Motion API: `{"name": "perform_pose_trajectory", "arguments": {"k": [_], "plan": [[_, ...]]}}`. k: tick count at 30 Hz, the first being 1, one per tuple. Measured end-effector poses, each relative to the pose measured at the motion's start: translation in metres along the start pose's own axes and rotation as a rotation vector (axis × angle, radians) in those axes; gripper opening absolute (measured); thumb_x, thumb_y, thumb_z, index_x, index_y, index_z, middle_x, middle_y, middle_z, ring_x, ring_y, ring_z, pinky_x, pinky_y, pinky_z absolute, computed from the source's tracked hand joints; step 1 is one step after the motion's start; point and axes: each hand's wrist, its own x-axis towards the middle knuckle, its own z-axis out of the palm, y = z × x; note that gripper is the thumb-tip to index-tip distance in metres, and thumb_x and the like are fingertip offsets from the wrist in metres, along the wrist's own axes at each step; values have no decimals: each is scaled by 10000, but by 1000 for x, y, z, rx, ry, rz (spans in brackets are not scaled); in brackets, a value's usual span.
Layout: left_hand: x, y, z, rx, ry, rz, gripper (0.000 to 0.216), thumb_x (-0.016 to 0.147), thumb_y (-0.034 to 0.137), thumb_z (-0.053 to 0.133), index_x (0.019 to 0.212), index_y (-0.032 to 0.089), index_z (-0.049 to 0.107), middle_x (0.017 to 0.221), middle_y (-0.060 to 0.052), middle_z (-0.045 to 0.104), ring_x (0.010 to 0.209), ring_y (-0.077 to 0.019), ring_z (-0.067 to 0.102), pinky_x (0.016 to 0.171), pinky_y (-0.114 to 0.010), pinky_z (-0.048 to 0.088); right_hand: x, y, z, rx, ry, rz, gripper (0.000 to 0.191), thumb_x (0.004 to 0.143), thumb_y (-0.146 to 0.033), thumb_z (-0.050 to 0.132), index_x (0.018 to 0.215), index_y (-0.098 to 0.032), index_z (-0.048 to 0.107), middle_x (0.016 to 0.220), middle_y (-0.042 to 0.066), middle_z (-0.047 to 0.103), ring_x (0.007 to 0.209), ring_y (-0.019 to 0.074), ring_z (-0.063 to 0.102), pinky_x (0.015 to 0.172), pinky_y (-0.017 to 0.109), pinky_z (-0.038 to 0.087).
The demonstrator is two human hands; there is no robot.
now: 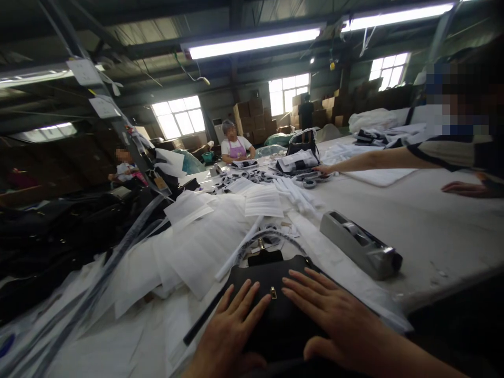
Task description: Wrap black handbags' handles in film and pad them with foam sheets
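Overhead, strip lamps (255, 42) lit a dim workshop with a long white table (433, 226) running down it.

At the near end of it, the person's left hand (232, 331) lay flat, fingers spread wide, on a black handbag (281, 320). The right hand (338, 320) lay flat beside it with fingers spread too, pressing on the same bag and gripping nothing. Between the two sets of fingertips sat the bag's small gold clasp (273, 293). The handbag rested on the table edge nearest the person, its top pointing away down the table.

Just beyond the bag, white cords (240, 247) lay among loose paper sheets (197, 252) that spread out to the left. To the right of the bag, a little apart, stood a grey tape dispenser (360, 244). Further left, off the table, a dark heap of bags (59, 231) was piled.

Farther along, a co-worker's arm (374, 160) reached in from the right toward tape rolls (311, 182), while that co-worker's other hand (466, 188) rested on the table. At the far end another person (235, 147) sat working, with cardboard boxes (254, 118) stacked behind near the windows.
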Motion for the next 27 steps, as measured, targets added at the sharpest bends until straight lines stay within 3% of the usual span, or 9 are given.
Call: {"name": "perform_pose_trajectory", "arguments": {"k": [2,5,10,13,17,19,22,27], "plan": [[7,1,4,-65,-97,15,1297,471,657,860,1530,237,240,1531,-133,389,1344,-361,472,1004,-560,509,11,8,9,41,-113,16,1037,729,-451,824,1554,-222,238,1583,107,272,1450,326,272,1208,533,222],[6,1,18,-69,-111,49,1139,618,518,858,1531,274,223,1526,-101,416,1334,-324,496,996,-526,527,14,19,23,72,-187,41,1064,722,-344,828,1562,-289,177,1605,88,207,1464,335,224,1193,570,225],[-12,6,54,109,141,172,579,941,238,575,1477,290,361,1424,-20,568,1251,-243,589,957,-409,557,-1,28,59,23,-164,-75,817,884,-85,611,1537,-387,223,1568,34,329,1445,307,284,1170,565,276],[-24,10,72,114,279,193,424,1008,261,425,1424,342,447,1414,29,581,1277,-223,565,1066,-420,455,-16,32,78,78,-139,-126,770,890,-38,540,1525,-383,273,1558,23,349,1445,282,291,1173,552,274],[-30,18,76,50,241,172,444,1001,268,403,1434,357,438,1439,18,559,1344,-238,490,1206,-481,176,-28,27,77,225,-205,-55,815,798,-55,540,1528,-329,302,1564,40,348,1461,274,253,1183,572,222],[-27,25,75,36,208,139,499,968,369,457,1463,344,398,1425,-36,573,1336,-274,496,1207,-512,107,-29,22,75,229,-199,-28,772,828,-130,567,1530,-313,301,1574,44,330,1466,281,238,1187,580,196],[-21,37,79,39,230,85,649,899,543,532,1489,352,344,1371,-111,609,1328,-303,504,1198,-521,104,-29,16,82,150,-133,-20,711,893,-212,590,1534,-298,294,1577,40,321,1470,272,230,1201,550,181],[-18,44,92,15,355,113,608,885,557,573,1446,374,426,1278,-120,670,1296,-290,542,1190,-516,172,-35,16,97,46,-108,-35,685,933,-193,559,1545,-263,261,1574,33,316,1468,250,234,1211,499,207]]}}
